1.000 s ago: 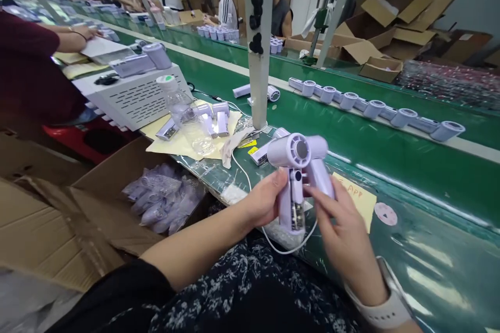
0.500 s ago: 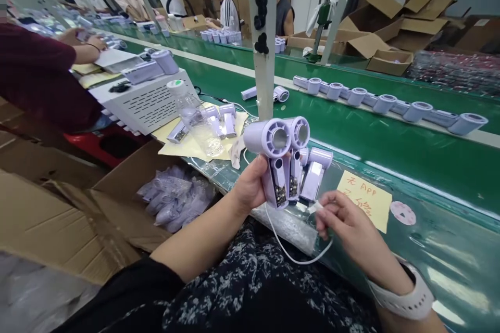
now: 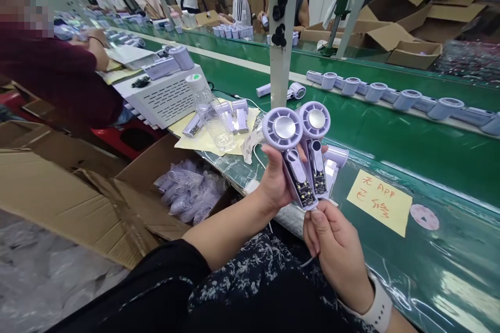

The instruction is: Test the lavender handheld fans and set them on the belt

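Note:
My left hand (image 3: 276, 182) is closed around two lilac handheld fans, the nearer fan (image 3: 299, 174) and another fan (image 3: 318, 161) just behind it. Their round grilles face me, and circuit boards show in the uncovered handles. With its fingers pinched, my right hand (image 3: 336, 242) holds the end of a white cable (image 3: 307, 261) at the nearer fan's handle base. The fingers hide the plug, so I cannot tell how far it is in. Behind my hands, another lilac fan (image 3: 336, 155) lies on the green bench (image 3: 437, 265).
Left of my hands, a clear bottle (image 3: 216, 125) and loose fans lie on yellow paper (image 3: 185, 143). A grey vented box (image 3: 167, 99) stands beyond. A carton of bagged parts (image 3: 187, 187) is below. A post (image 3: 279, 78) rises ahead; fans (image 3: 377, 91) line the belt. Co-workers sit nearby.
My right hand has brought the cable end up to the nearer fan's handle base. The two fans have tilted so that their grilles and boards face me more. The view has shifted slightly.

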`<state>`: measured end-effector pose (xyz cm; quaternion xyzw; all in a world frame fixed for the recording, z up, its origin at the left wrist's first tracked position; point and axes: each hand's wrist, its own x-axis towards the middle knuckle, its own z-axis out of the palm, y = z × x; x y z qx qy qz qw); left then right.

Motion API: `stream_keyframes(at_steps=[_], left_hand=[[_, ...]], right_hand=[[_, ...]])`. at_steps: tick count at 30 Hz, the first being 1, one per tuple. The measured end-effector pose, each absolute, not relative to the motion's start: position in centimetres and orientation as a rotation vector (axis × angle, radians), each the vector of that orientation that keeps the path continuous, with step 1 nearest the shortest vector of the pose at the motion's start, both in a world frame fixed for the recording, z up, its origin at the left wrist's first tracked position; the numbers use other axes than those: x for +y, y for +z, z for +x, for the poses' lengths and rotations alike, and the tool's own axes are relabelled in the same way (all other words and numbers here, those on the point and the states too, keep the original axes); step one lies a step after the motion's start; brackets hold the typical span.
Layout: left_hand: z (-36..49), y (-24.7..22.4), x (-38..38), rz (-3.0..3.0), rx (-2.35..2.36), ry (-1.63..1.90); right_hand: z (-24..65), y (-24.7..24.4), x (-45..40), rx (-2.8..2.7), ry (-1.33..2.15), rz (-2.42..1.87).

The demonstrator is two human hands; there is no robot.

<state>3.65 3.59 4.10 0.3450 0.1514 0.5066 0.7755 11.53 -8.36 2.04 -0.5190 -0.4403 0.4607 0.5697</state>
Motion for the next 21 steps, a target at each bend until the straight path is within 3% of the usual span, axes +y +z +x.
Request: stream_keyframes(at_steps=[4,13,21], left_hand=[[3.9,3.4,3.3,0.737,0.354,1.105],[3.5,4.7,2.9,0.578,0.355,1.062],[2.9,4.9,3.0,0.551,0.201,1.043]], right_hand=[[11.5,2.1,-8.0,-0.984,1.072,-1.226],[13.3,2.6,-8.6,-1.467,0.705,-1.26],[12.5,2.0,-8.8,-1.149,0.875,-1.305]])
